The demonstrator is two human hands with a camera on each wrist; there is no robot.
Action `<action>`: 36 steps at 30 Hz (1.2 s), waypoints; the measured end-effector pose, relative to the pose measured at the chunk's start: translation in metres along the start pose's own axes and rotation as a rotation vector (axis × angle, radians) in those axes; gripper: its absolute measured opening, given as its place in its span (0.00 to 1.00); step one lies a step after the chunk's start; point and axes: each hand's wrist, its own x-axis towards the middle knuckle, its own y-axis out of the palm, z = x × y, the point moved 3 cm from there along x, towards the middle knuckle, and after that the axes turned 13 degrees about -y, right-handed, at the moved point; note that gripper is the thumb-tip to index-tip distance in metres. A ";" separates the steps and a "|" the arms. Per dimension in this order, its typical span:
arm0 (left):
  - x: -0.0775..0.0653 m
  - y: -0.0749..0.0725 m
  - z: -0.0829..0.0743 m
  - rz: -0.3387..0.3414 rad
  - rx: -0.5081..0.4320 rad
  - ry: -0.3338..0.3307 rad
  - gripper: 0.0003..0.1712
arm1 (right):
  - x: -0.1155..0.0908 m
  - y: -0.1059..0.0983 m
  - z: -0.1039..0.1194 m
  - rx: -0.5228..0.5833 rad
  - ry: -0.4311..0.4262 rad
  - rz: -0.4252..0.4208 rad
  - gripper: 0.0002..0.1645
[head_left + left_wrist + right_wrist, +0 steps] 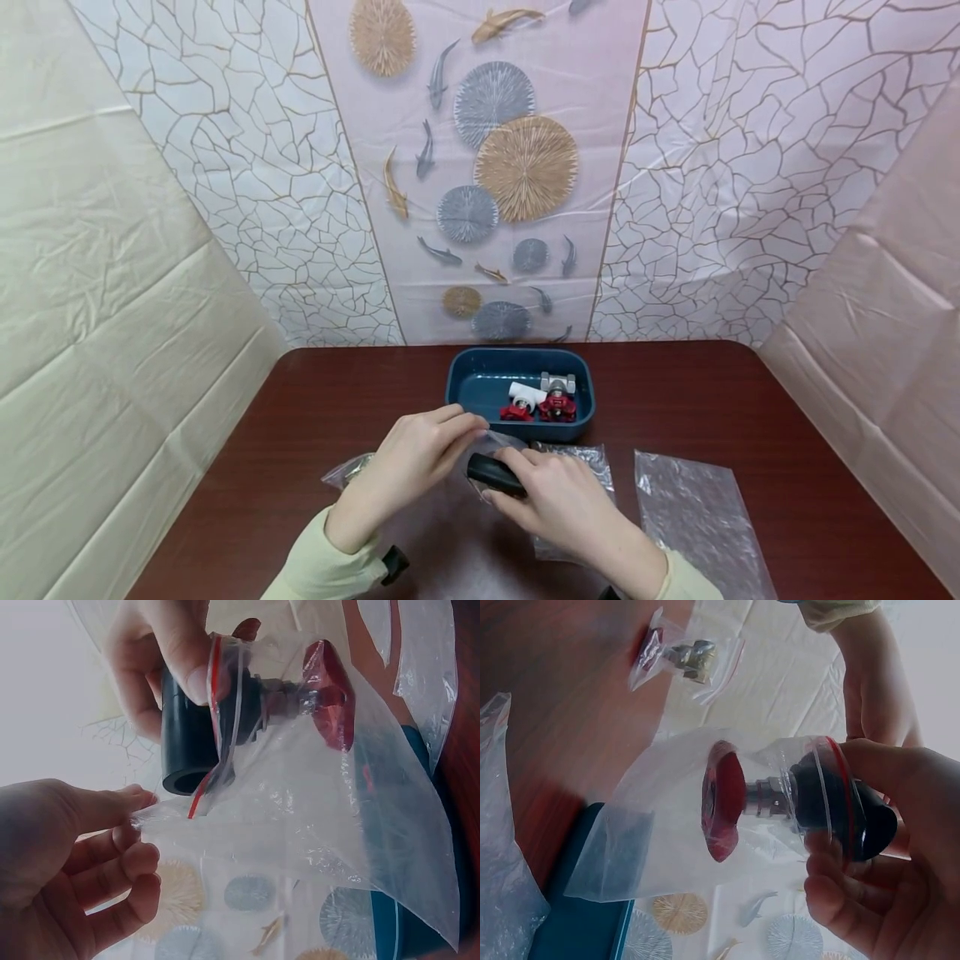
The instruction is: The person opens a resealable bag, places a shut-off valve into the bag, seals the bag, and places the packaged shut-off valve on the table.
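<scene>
Left edge: we see a cream cloth wall (97, 333) beside a dark red-brown table (660, 392). On the table, just left of the left wrist, we note a small filled bag (694, 660); through its plastic we make out a brass-coloured fitting and a red part.

Next, the left hand (423, 450): thumb and forefinger pinch one edge of the mouth of a clear zip bag (300, 832), the other fingers loosely bent. At centre we record the valve (184, 742), raised above the table. Its red handle (330, 697) and metal stem are inside the zip bag; its black body sits at the mouth, one end protruding past the red seal strip.

Behind both hands we place a blue tray (558, 431) holding a white fitting (527, 393) and a metal fitting (558, 383), each with red beside it.

Right hand (566, 496): we find it grasping the black body, fingers and thumb around it, over the bag's mouth. Partly behind this hand lies a clear bag (600, 458); farther right, well apart from it, a larger flat clear sheet or bag (693, 496).
</scene>
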 end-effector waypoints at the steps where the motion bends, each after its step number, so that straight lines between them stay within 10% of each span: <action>1: 0.000 0.000 0.000 0.001 -0.001 -0.003 0.05 | 0.000 0.000 0.000 -0.005 0.008 -0.003 0.24; 36: 0.003 -0.007 -0.007 -0.044 0.018 0.035 0.06 | -0.005 -0.003 -0.001 -0.027 -0.096 -0.010 0.25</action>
